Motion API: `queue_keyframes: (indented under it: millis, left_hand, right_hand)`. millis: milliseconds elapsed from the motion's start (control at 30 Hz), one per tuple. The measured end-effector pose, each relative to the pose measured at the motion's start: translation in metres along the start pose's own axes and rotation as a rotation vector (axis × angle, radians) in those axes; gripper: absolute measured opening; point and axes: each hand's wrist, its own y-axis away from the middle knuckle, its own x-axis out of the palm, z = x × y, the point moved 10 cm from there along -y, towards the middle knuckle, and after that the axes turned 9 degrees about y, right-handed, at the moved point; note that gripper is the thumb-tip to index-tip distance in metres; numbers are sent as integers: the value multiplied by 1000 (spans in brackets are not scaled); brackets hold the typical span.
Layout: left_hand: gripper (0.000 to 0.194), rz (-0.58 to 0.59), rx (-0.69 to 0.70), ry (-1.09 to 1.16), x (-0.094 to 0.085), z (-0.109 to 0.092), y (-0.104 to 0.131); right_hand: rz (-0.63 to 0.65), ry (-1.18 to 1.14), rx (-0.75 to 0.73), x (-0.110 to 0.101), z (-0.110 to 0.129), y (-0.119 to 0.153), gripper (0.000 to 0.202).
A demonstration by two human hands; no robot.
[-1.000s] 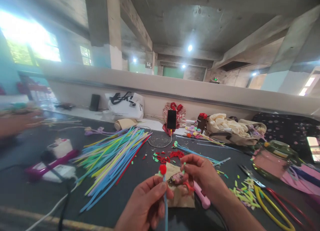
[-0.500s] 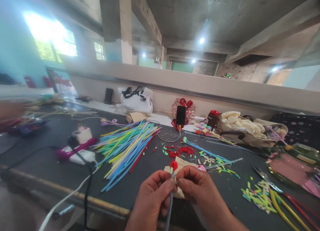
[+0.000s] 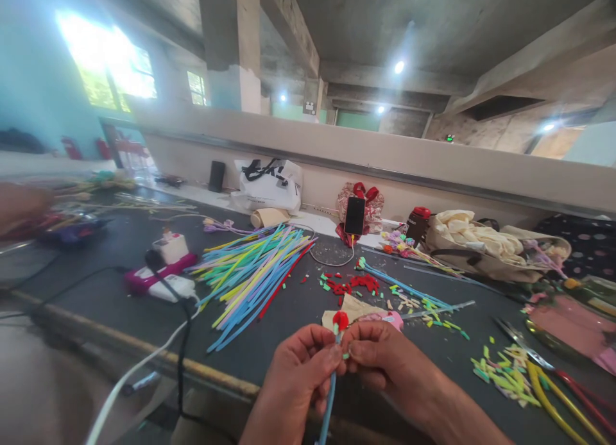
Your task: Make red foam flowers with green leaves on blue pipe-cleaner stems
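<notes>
My left hand pinches a blue pipe cleaner stem just below its tip. A red tuft with some pale green beside it tops the stem. Close against it, my right hand is closed, thumb and forefinger together, and a small pale green piece shows at the fingertips. Behind the hands lie a beige cloth-like scrap and a pink object, partly covered. Short red pieces are scattered beyond, and yellow-green pieces lie in a heap to the right.
Long coloured pipe cleaners fan out at left, near a power strip with cords over the table edge. Red-and-yellow-handled scissors lie right. A phone leans at the back. Another person's blurred hand is far left.
The view has shifted slightly, so the table appears further right. My right fingertips have drawn slightly away from the stem, and a small pale green piece shows between them. My left hand keeps its hold.
</notes>
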Motion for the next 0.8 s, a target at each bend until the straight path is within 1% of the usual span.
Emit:
queue_keyframes:
  millis: [133, 200, 267, 333, 433, 500, 567, 700, 800]
  left_hand:
    - [14, -20, -8, -1, -3, 6, -1]
    - [14, -15, -11, 7, -4, 8, -3]
    - [14, 7, -20, 52, -5, 11, -6]
    - [15, 58, -73, 143, -4, 16, -9]
    - [17, 139, -203, 276, 3, 25, -11]
    - [18, 147, -251, 319, 4, 27, -11]
    - [16, 148, -258, 337, 6, 27, -10]
    - [12, 158, -230, 340, 8, 28, -9]
    - [12, 154, -218, 314, 6, 30, -10]
  right_hand:
    - [39, -54, 31, 1, -8, -4, 16]
    - [29, -54, 37, 0, -11, -6, 17]
    - [-6, -1, 8, -4, -9, -6, 18]
    - [-74, 83, -50, -10, -1, -5, 20]
    - [-227, 174, -121, -24, 11, 0, 21]
    - [-301, 203, -148, -30, 16, 4, 22]
    - [-300, 232, -188, -28, 20, 7, 21]
    - [-227, 398, -312, -14, 30, 9, 11]
    - [-248, 544, -384, -11, 37, 12, 2]
